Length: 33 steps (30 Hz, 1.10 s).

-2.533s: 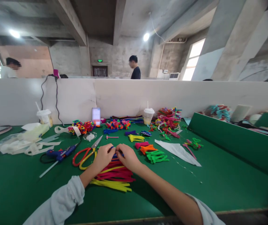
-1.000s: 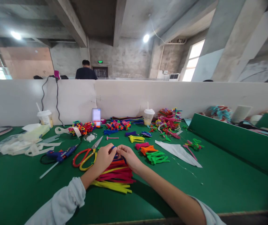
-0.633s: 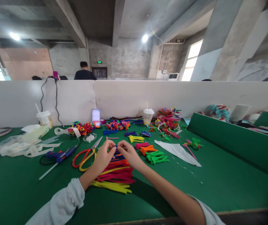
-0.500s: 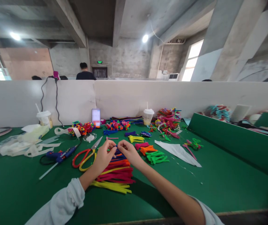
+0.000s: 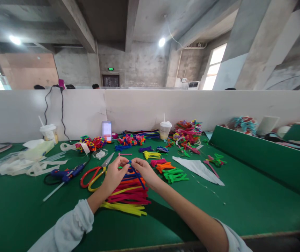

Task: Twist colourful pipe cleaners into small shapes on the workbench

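Observation:
A blue pipe cleaner (image 5: 140,179) is pinched at its upper end between my two hands, with its free length slanting down to the right. My left hand (image 5: 116,174) closes on it from the left, and my right hand (image 5: 145,171) from the right, fingertips almost meeting. Below them lies a layered pile of loose pipe cleaners (image 5: 130,196) in yellow, pink, orange and blue. Scissors (image 5: 95,177) with red and yellow handles rest left of my left hand. Bent bundles in pink, orange (image 5: 165,167) and green (image 5: 175,175) lie right of my right hand.
A blue glue gun (image 5: 67,174) and plastic bags (image 5: 11,162) lie left on the green table. Cups (image 5: 165,130), a phone (image 5: 107,131) and colourful piles (image 5: 188,134) line the back partition. White paper (image 5: 197,170) and a green divider (image 5: 260,159) are at right.
The blue pipe cleaner's free length now shows hanging below my fingers. Both hands stay pinched in nearly the same place. A person behind the partition has dropped lower, mostly out of sight.

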Motion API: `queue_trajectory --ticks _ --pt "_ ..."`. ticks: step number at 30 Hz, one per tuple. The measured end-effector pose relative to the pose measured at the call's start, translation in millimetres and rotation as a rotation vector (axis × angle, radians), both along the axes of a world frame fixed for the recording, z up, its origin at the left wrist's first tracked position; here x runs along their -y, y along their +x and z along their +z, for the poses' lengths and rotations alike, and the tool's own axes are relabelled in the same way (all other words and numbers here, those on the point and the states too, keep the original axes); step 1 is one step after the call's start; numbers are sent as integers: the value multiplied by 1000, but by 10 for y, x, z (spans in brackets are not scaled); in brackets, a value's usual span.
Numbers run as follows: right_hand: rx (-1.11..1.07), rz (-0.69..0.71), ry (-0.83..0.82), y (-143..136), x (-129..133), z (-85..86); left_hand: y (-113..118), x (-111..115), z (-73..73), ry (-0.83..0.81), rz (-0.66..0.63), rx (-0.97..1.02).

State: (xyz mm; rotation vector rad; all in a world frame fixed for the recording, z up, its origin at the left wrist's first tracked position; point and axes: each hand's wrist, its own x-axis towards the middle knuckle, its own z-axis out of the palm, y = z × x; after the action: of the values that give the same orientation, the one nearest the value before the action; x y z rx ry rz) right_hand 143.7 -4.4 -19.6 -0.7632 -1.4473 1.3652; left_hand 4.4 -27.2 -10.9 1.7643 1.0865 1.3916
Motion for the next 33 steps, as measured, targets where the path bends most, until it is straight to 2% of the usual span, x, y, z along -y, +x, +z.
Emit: queue_trajectory --ticks 19,26,33 --pt "-68 -12 -2 -52 79 -20 11 27 19 -69 32 39" --pt "-70 -10 -11 -49 82 -32 14 76 61 -109 72 -34" --pt "-8 -14 18 -45 95 -17 10 68 65 -132 24 -102"
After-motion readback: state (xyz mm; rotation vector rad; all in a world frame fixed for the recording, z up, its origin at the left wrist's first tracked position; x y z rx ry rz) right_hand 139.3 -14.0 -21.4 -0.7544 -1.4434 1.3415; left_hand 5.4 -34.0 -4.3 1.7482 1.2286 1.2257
